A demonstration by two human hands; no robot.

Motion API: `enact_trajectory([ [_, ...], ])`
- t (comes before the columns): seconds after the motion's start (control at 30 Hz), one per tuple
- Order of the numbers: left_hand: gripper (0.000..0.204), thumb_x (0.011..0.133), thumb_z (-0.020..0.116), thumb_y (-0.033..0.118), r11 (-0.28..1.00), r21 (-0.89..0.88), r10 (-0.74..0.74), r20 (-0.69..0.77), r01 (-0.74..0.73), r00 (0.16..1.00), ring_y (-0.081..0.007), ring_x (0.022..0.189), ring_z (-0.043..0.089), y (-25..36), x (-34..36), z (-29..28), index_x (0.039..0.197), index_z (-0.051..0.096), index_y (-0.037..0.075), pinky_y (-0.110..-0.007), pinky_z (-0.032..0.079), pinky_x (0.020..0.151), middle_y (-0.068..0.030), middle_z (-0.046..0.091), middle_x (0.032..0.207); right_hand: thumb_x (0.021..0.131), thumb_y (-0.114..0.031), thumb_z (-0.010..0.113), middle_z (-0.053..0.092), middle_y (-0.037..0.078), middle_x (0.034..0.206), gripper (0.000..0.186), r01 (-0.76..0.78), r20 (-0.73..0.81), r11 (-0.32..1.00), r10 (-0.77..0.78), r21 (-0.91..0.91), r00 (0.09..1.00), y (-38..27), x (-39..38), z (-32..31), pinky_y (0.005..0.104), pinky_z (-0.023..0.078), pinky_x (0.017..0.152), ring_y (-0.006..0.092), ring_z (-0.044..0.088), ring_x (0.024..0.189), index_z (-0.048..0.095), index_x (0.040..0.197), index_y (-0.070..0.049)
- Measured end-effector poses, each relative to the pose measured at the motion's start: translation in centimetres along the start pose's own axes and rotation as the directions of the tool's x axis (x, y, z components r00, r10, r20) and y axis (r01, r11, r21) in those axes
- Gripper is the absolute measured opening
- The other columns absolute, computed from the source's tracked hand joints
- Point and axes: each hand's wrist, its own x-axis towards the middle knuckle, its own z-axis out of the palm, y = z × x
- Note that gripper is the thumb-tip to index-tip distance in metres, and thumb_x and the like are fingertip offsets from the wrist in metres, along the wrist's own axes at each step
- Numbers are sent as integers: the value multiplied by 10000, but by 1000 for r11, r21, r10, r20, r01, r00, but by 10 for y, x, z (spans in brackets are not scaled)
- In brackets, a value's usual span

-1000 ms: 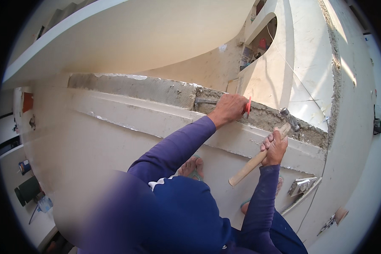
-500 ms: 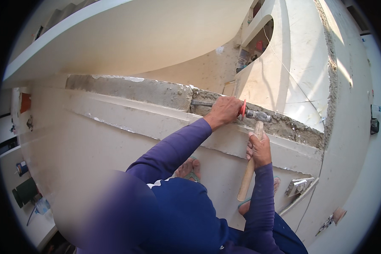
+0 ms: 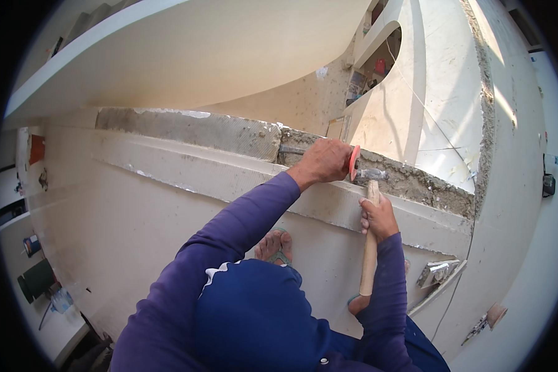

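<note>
Hammer (image 3: 369, 263) sits roughly four o'clock on my feed: pale wooden handle, dull metal head, right hand (image 3: 380, 218) wrapped round it. Left hand (image 3: 324, 162) clutches a red-guarded chisel (image 3: 291, 150), shaft toward nine.

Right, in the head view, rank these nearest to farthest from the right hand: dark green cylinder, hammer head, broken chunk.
From the right hand:
1. Hammer head: just beyond the hand, by the red disc.
2. Broken chunk: lower right of the hand.
3. Dark green cylinder: far off, near the picture's left edge.
</note>
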Motion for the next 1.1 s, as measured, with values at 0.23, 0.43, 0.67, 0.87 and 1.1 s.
enact_trajectory([
  [0.23, 141, 776, 780, 212, 996, -78, -30, 38, 33, 999, -415, 769, 708, 2, 0, -4, 838, 734, 94, -505, 560, 691, -183, 716, 785, 1019, -210, 652, 599, 110, 704, 260, -4, -18, 940, -2, -340, 1000, -14, 2, -10, 381, 539, 372, 220, 676, 509, 468, 1043, -28],
  [0.43, 133, 750, 765, 180, 1000, 5, 10, 10, -10, 1000, -406, 737, 703, 1, 8, 15, 705, 699, 73, -503, 550, 673, -193, 689, 724, 1028, -279, 607, 684, 377, 861, 404, 173, -56, 586, -350, -791, 935, 6, 19, -32, 549, 602, 605, 491, 731, 702, 431, 1150, 63],
  [0.67, 139, 762, 757, 181, 998, 64, 16, 15, -17, 1000, -412, 734, 698, -1, 8, 16, 713, 693, 67, -501, 549, 671, -192, 687, 722, 1032, -319, 615, 686, 404, 896, 453, 127, -190, 710, -349, -693, 917, 12, 13, -14, 606, 572, 781, 569, 706, 861, 441, 1208, 60],
  [0.87, 140, 773, 747, 179, 1000, 12, -3, 27, 3, 1000, -411, 738, 698, -3, 1, 11, 717, 688, 65, -499, 550, 676, -186, 694, 737, 1034, -469, 621, 685, 344, 1011, 545, -13, -163, 303, -478, -953, 863, -20, -3, -6, 579, 548, 861, 516, 684, 1007, 508, 1242, 22],
  [1.1, 86, 788, 750, 171, 998, 57, -36, 40, 34, 999, -383, 795, 731, 3, 6, 9, 774, 730, 89, -482, 583, 723, -160, 734, 799, 1044, -582, 567, 674, 315, 1060, 656, 540, 47, 546, -675, -640, 737, -65, 34, 46, 570, 527, 910, 510, 659, 1048, 549, 1328, 9],
])
